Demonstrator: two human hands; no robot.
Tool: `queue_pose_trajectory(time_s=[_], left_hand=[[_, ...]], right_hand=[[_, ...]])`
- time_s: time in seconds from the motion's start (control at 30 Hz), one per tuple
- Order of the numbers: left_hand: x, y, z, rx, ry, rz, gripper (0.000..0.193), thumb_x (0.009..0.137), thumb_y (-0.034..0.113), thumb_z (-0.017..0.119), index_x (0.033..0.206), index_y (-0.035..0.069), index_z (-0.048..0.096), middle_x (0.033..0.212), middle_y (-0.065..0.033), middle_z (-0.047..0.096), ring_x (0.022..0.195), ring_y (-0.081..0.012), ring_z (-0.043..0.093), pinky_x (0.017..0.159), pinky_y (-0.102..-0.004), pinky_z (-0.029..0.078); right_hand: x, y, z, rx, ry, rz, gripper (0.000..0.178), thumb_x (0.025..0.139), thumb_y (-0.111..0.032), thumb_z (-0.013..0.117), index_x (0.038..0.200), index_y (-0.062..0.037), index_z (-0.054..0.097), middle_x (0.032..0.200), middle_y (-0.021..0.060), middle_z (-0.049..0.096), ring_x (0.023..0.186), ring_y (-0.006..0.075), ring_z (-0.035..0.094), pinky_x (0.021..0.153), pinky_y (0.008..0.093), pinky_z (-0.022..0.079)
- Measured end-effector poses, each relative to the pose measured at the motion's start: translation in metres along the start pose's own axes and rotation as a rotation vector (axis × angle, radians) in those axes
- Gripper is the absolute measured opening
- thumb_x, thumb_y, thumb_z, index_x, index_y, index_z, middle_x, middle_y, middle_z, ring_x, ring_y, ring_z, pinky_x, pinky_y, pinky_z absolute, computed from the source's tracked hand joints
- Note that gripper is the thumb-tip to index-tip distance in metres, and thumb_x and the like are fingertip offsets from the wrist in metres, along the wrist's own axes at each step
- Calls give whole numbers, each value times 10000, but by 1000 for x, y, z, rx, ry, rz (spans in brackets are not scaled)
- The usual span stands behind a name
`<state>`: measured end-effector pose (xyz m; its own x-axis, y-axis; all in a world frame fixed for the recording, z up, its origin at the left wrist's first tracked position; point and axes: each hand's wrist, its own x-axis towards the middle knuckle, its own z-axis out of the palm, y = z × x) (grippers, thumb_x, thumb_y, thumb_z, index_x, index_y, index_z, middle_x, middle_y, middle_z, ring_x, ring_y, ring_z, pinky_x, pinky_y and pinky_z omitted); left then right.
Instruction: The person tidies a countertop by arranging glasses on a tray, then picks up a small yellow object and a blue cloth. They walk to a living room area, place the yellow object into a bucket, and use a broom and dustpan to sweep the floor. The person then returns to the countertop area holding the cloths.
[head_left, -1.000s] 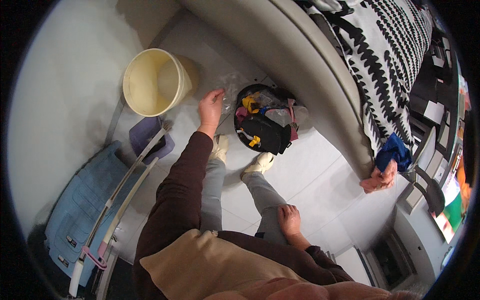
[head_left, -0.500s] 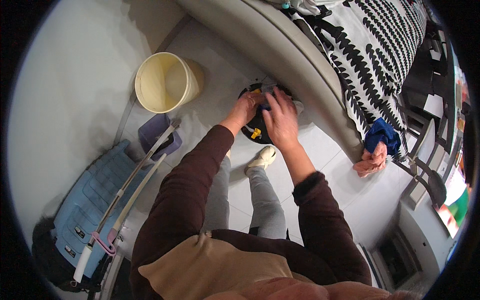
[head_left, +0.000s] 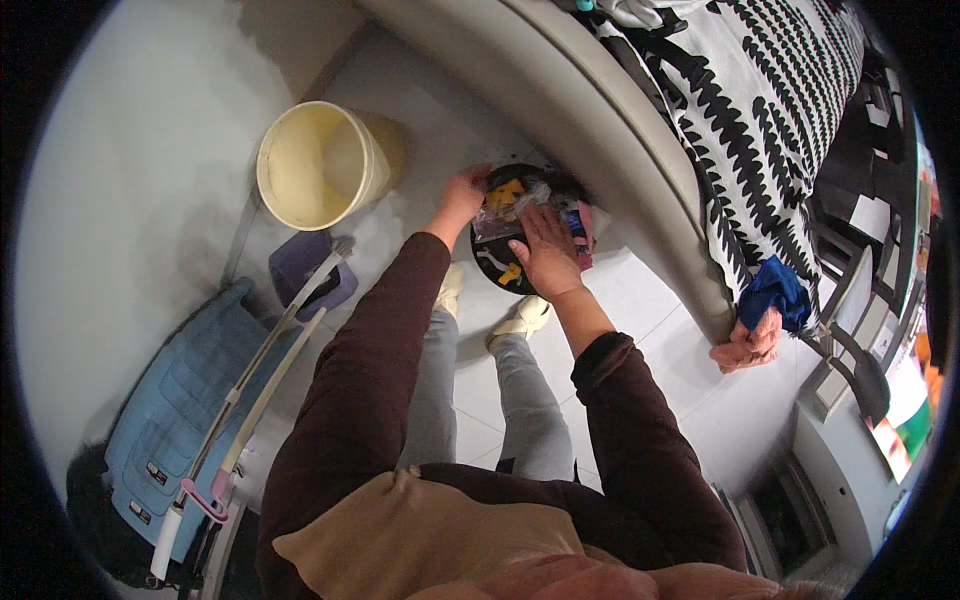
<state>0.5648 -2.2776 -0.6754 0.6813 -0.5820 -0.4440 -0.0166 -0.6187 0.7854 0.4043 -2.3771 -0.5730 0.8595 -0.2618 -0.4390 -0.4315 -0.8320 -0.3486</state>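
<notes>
A round black bin (head_left: 490,262) stands on the floor in front of my feet, filled with litter. Inside it are yellow scraps (head_left: 506,192), crumpled clear plastic (head_left: 497,224) and a pink and blue wrapper (head_left: 583,232). My left hand (head_left: 464,197) is at the bin's left rim with its fingers curled over the edge. Spread out, the fingers of my right hand (head_left: 550,250) lie flat on the litter in the middle, palm down. What lies beneath that palm is hidden.
Left of the bin stands a cream bucket (head_left: 320,165). A purple dustpan (head_left: 305,262), long-handled tools (head_left: 225,410) and a blue plastic panel (head_left: 180,410) lean by the wall. A beige bed side (head_left: 600,110) curves close behind the bin. Blue and pink cloths (head_left: 775,300) hang at its corner.
My hands have moved apart: the left went to the bin's left rim, while the right came down flat onto the litter. More of the clear plastic and the pink and blue wrapper now shows.
</notes>
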Motion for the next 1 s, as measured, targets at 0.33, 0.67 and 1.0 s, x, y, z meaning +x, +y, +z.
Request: queue_pose_trajectory(time_s=[0.33, 0.67, 1.0], left_hand=[[27, -91, 55, -491, -287, -702, 561, 870, 492, 492, 1119, 1, 599, 1088, -151, 610, 929, -253, 578, 787, -358, 432], [11, -40, 10, -907, -19, -471, 290, 838, 280, 638, 969, 21, 630, 861, -44, 635, 728, -168, 570, 667, -289, 451], [19, 56, -13, -401, -358, -348, 309, 792, 211, 692, 1011, -3, 651, 951, -77, 663, 833, -172, 596, 770, -298, 461]], right_hand=[[1, 7, 9, 41, -28, 34, 575, 916, -432, 411, 1352, -60, 362, 1454, 73, 276, 1352, 255, 213, 1094, 425, 179], [1, 6, 10, 16, -33, 36, 569, 918, -424, 417, 1357, -65, 360, 1458, 68, 274, 1352, 250, 223, 1096, 415, 180], [-4, 2, 16, 70, 44, 28, 581, 902, -441, 426, 1320, -38, 402, 1415, 95, 341, 1330, 267, 254, 1082, 428, 197]])
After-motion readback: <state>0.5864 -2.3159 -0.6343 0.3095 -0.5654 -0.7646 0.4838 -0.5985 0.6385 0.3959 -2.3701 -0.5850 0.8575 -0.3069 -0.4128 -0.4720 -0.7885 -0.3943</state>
